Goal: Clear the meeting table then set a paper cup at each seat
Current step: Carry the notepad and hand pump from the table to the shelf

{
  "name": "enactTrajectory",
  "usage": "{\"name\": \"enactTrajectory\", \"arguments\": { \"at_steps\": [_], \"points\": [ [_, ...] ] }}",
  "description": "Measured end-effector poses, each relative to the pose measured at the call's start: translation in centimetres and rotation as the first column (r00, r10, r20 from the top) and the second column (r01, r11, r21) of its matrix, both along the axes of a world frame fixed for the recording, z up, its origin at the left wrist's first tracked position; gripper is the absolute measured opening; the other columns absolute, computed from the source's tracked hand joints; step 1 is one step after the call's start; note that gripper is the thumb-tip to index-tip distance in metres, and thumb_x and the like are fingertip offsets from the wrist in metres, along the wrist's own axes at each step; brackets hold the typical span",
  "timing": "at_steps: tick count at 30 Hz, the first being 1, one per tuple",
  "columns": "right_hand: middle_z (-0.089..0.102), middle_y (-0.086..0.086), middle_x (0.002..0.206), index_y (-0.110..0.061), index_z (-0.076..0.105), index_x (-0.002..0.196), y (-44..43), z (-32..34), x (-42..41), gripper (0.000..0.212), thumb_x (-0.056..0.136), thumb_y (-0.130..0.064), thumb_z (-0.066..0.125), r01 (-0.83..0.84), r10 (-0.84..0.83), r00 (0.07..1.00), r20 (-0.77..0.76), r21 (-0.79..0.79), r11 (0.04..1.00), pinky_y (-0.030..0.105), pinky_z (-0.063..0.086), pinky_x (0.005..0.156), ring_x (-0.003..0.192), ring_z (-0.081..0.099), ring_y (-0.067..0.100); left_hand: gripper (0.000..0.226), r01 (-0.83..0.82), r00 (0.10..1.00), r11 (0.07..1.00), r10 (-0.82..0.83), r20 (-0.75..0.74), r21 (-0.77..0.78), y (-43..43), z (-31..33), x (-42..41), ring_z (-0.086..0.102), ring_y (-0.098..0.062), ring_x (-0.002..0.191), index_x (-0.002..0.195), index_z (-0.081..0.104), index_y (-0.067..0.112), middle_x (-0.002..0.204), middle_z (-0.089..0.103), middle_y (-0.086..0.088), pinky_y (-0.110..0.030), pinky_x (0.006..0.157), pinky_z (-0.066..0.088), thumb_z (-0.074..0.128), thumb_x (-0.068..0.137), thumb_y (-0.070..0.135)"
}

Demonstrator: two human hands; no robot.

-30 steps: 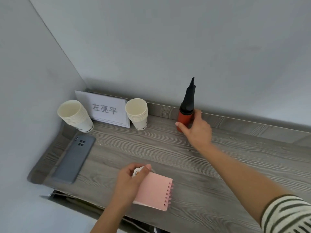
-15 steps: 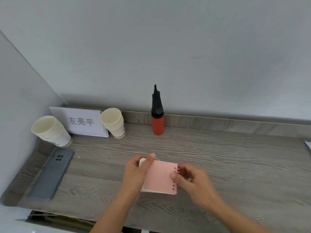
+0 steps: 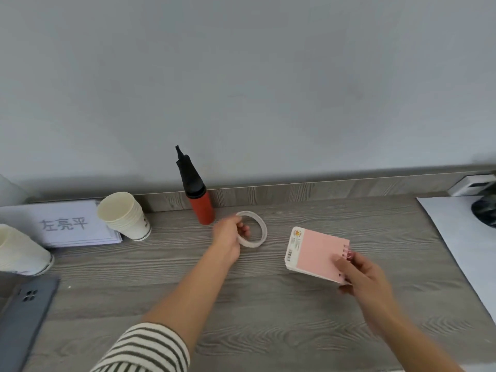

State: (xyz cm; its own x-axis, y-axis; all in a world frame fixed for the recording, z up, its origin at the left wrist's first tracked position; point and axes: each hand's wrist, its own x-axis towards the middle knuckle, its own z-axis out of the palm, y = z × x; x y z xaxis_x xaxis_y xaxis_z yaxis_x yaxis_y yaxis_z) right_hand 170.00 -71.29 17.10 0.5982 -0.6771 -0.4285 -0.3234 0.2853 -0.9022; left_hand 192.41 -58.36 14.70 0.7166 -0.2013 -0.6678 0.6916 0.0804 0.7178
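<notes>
Student: Cups lie which way from the hands?

Tutor: Leftward. The paper cups (image 3: 123, 216) stand stacked at the table's (image 3: 268, 304) far left. The left hand (image 3: 228, 238), nearer them, pinches a tape ring (image 3: 252, 229) beside the red pump (image 3: 200, 205). The right hand (image 3: 362, 275) grasps the pink notebook (image 3: 314, 253) by its spiral edge, well apart from the cups.

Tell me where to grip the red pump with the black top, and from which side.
I'd grip the red pump round its red lower barrel, coming from the front: it stands upright by the back ledge, and its black top tapers thin.
</notes>
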Motion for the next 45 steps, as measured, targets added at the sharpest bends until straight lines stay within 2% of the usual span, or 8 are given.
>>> {"name": "enactTrajectory", "arguments": {
  "at_steps": [7,11,16,22,26,33,39,45],
  "points": [
    [0.065,-0.001,0.076,-0.01,0.068,0.104,-3.9,-1.1,0.4,0.015,0.095,-0.016,0.057,-0.028,0.023,0.994,-0.105,-0.051,0.998,0.023,0.047,0.046,0.066,0.056,0.012,0.054,0.084,0.643,0.662,-0.607,0.467,0.745,-0.1,-1.4,-1.9,0.042,-0.032,0.129,0.139,0.048,0.01,0.142,0.039,-0.014,-0.042,0.112,0.035,0.063,0.088,0.02],
    [0.065,0.001,0.083,-0.008,0.062,0.118,-6.0,-1.2,5.4,0.026,0.097,-0.021,0.055,-0.122,0.104,0.985,-0.136,-0.128,0.984,0.026,0.049,0.052,0.069,0.059,0.014,0.032,-0.118,0.172,0.471,-0.857,0.485,0.874,2.1,-3.3,-4.5,0.049,-0.032,0.123,0.112,0.069,0.018,0.133,0.053,-0.014,-0.045,0.1,0.045,0.073,0.081,0.023],
    [0.065,0.008,0.116,-0.009,0.048,0.135,-6.6,-2.1,11.4,0.046,0.093,-0.023,0.061,-0.283,0.226,0.948,-0.223,-0.27,0.92,0.04,0.057,0.075,0.096,0.063,0.023,0.021,-0.142,0.042,0.439,-0.893,0.449,0.887,2.5,-5.1,-4.0,0.061,-0.029,0.094,0.097,0.075,0.013,0.102,0.064,-0.011,-0.042,0.077,0.056,0.075,0.076,0.007],
    [0.045,0.008,0.144,-0.023,0.048,0.14,-5.3,-4.5,9.8,0.052,0.089,-0.03,0.061,-0.633,0.26,0.773,-0.579,-0.733,0.249,0.047,0.046,0.099,0.13,0.041,0.03,0.029,-0.178,-0.008,0.417,-0.906,0.423,0.891,2.1,-4.7,-1.8,0.062,-0.028,0.08,0.095,0.076,0.014,0.086,0.064,-0.007,-0.037,0.066,0.053,0.078,0.069,0.001],
    [0.061,0.009,0.133,-0.027,0.068,0.118,-4.9,-6.4,9.8,0.036,0.083,-0.027,0.071,-0.658,0.254,0.736,-0.628,-0.752,0.048,0.049,0.052,0.089,0.125,0.053,0.033,0.031,-0.205,-0.042,0.411,-0.91,0.411,0.888,2.0,-4.6,-1.2,0.063,-0.026,0.078,0.093,0.076,0.015,0.083,0.065,-0.005,-0.037,0.065,0.051,0.081,0.065,0.002],
    [0.065,0.007,0.128,-0.029,0.07,0.114,-5.1,-6.4,10.2,0.036,0.079,-0.023,0.074,-0.637,0.2,0.759,-0.62,-0.77,0.033,0.046,0.053,0.082,0.119,0.057,0.033,0.025,-0.19,-0.022,0.368,-0.929,0.371,0.91,2.0,-4.5,-1.2,0.064,-0.025,0.08,0.093,0.076,0.015,0.084,0.065,-0.004,-0.037,0.068,0.051,0.078,0.071,0.005],
    [0.043,0.001,0.15,-0.03,0.056,0.133,-4.6,-5.0,10.1,0.04,0.093,-0.031,0.052,-0.709,0.251,0.7,-0.669,-0.694,0.127,0.047,0.036,0.106,0.141,0.031,0.027,0.027,-0.092,0.001,0.374,-0.927,0.376,0.923,2.7,-2.6,-1.2,0.058,-0.027,0.102,0.112,0.067,0.01,0.109,0.062,-0.008,-0.04,0.085,0.054,0.062,0.085,0.009],
    [0.071,-0.001,0.114,-0.018,0.067,0.121,-1.6,-0.6,5.5,0.032,0.091,-0.03,0.063,-0.63,0.412,0.774,-0.481,-0.519,0.577,0.037,0.051,0.096,0.102,0.065,0.015,0.028,0.297,0.085,0.368,-0.929,0.359,0.881,4.8,0.9,-2.6,0.062,-0.015,0.091,0.119,0.064,0.018,0.104,0.067,0.0,-0.034,0.086,0.052,0.06,0.092,0.028]
  ]
}}
